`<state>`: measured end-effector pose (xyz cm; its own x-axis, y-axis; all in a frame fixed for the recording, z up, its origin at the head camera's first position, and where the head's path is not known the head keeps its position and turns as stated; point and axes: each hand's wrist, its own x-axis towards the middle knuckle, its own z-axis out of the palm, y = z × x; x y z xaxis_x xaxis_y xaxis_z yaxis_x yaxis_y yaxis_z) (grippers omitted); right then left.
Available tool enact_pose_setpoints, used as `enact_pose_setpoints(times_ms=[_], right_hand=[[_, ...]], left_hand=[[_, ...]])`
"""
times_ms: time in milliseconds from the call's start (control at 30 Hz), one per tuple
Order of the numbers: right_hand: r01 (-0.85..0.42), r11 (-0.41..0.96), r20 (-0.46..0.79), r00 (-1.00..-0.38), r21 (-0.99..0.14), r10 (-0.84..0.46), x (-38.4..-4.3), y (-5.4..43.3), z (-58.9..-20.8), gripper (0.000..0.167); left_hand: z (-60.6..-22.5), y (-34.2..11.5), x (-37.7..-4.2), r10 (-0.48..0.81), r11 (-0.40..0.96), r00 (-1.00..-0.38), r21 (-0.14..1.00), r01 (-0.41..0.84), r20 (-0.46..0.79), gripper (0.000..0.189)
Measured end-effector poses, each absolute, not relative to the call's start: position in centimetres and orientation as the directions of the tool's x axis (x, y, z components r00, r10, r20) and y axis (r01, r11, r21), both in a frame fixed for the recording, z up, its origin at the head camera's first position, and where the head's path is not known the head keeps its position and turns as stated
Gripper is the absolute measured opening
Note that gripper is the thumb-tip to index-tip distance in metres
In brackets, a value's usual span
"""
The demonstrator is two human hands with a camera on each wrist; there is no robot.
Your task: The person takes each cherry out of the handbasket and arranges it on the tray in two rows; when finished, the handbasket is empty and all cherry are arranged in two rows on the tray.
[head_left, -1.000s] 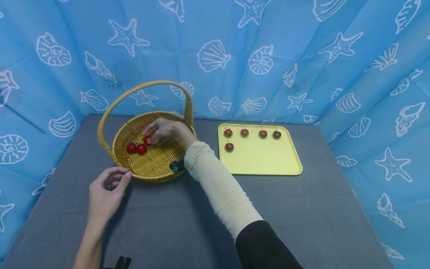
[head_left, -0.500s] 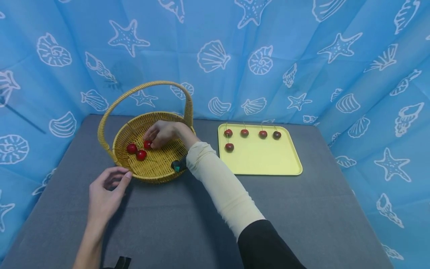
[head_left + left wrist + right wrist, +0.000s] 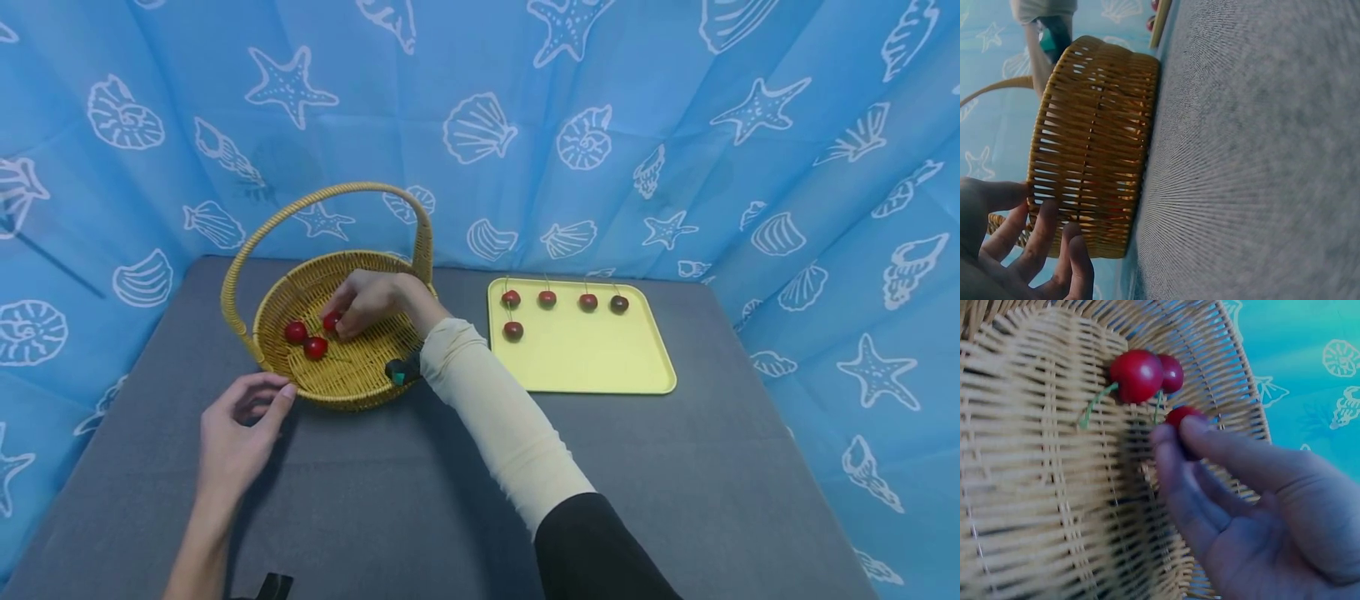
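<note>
Inside the yellow woven basket (image 3: 337, 395), my right hand (image 3: 372, 300) pinches a red cherry (image 3: 1180, 416) between thumb and fingertips. Beside it lie two more cherries: one with its green stem turned out (image 3: 1137, 376), the other (image 3: 296, 332) to its left in the head view. My left hand (image 3: 242, 425) holds the basket's near left rim between thumb and fingers. From the left wrist, its fingers (image 3: 1040, 240) show against the woven outer wall.
Right of the basket lies a yellow tray (image 3: 592, 358) with several dark red cherries along its back and left. The basket's tall handle (image 3: 330, 192) arches above it. A blue shell-patterned curtain (image 3: 480, 200) hangs behind the grey table (image 3: 600, 467).
My right hand has shifted slightly right and nearer inside the basket, the pinched cherry with it. The middle cherry has turned a little. My left hand stays at the rim.
</note>
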<state>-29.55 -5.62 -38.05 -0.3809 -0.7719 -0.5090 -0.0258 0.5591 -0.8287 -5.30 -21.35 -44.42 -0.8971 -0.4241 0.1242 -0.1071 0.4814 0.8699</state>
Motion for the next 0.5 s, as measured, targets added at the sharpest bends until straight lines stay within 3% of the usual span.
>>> enact_pose_setpoints(times_ms=[167,500], right_hand=[[-0.067,0.504,-0.440,-0.397,-0.861,-0.805,-30.3,-4.8,-37.8,0.038],[-0.162,0.404,-0.317,-0.393,-0.900,-0.863,-31.2,-2.4,-36.0,0.039]], left_hand=[[-44.4,-21.3,-5.4,-0.421,0.471,-0.897,0.878,-0.090,0.134,0.021],[-44.6,-21.2,-5.3,-0.426,0.472,-0.894,0.877,-0.085,0.142,0.021]])
